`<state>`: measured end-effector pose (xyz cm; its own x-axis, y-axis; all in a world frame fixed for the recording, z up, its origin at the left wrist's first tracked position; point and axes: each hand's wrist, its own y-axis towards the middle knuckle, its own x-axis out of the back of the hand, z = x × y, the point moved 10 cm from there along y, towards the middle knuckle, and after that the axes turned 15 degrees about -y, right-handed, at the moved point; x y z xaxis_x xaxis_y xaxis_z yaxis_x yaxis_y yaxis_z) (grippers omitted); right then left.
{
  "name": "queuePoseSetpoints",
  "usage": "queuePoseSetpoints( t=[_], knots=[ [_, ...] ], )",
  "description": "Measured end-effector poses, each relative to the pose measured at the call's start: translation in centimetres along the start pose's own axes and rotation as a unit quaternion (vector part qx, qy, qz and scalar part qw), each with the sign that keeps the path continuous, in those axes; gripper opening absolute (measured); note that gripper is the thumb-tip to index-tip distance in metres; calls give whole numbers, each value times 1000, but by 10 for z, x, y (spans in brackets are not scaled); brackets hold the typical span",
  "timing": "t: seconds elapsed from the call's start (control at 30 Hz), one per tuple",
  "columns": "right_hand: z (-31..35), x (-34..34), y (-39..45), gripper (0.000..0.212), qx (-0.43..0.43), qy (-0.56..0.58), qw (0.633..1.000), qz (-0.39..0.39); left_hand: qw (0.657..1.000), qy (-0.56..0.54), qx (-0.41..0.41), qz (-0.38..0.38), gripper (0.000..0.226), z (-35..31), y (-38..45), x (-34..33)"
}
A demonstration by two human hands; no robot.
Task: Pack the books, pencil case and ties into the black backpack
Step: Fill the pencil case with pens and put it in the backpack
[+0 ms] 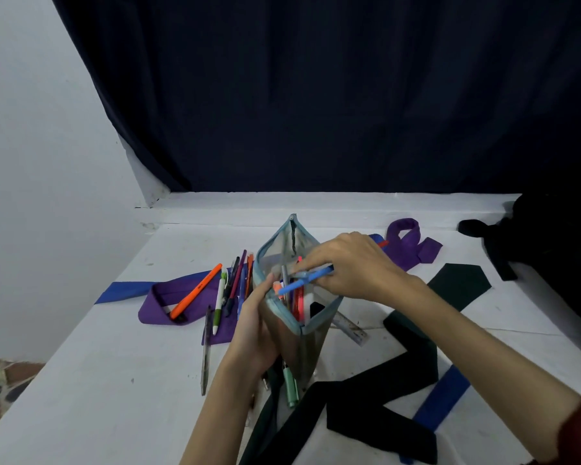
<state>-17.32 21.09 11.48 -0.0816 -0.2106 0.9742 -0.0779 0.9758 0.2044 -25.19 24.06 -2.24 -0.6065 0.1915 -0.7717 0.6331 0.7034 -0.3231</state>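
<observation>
The right hand (346, 263) pinches a blue pen (304, 280) just over the pencil case (296, 263) mouth, the pen's long axis running ten to four; the left hand (255, 327) grips the case's nine-o'clock wall on the surface (114, 380).

Dim, cool, even light, white counter (98, 380) the brightest area, dark curtain (316, 95) swallowing detail, soft faint shadows, no glare, slight overall softness, wide-angle bending at the edges, black backpack (550, 236) lost in shadow at right.
</observation>
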Motion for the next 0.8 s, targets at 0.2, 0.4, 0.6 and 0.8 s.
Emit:
queuePoseSetpoints(
  t=[0.2, 0.4, 0.6, 0.8],
  knots=[
    [-8, 11, -2, 44, 19, -106, 994, 17, 1000, 19, 4, -4, 43, -2, 1, 4],
    [-36, 17, -12, 28, -20, -97, 977, 190, 1000, 16, -6, -6, 34, -8, 2, 3],
    [-49, 16, -4, 18, -113, 135, 973, 147, 999, 31, -12, -9, 37, -6, 1, -3],
    [-27, -36, 3, 18, -173, 311, 906, 231, 999, 33, -26, -14, 51, 0, 0, -9]
  ],
)
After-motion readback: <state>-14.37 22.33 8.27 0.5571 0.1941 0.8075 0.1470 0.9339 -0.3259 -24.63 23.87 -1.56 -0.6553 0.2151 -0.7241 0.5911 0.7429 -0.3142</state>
